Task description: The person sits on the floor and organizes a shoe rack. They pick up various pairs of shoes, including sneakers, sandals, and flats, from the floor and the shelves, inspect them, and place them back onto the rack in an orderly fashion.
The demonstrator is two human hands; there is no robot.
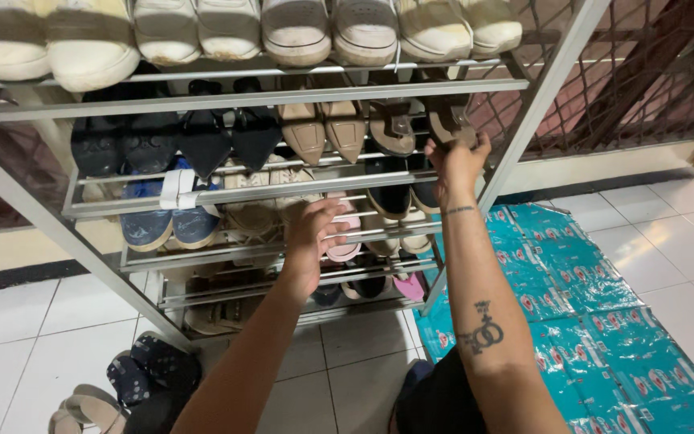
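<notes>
The brown sandal (448,120) at the right end of the shoe rack (283,96) is gripped by the right hand (456,165); lower down, pink shoes (345,233) are touched by the open left hand (311,241).

This is a home. A metal shoe rack (283,96) full of shoes stands at twelve o'clock. White floor tiles (10,321) lie below.

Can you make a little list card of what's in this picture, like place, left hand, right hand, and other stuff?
Place: metal shoe rack on a white tiled floor
Left hand: touching a pink shoe on a lower shelf
Right hand: gripping a brown sandal on the second shelf
Top shelf: white sneakers
On floor: dark sandals, blue patterned packs
</notes>
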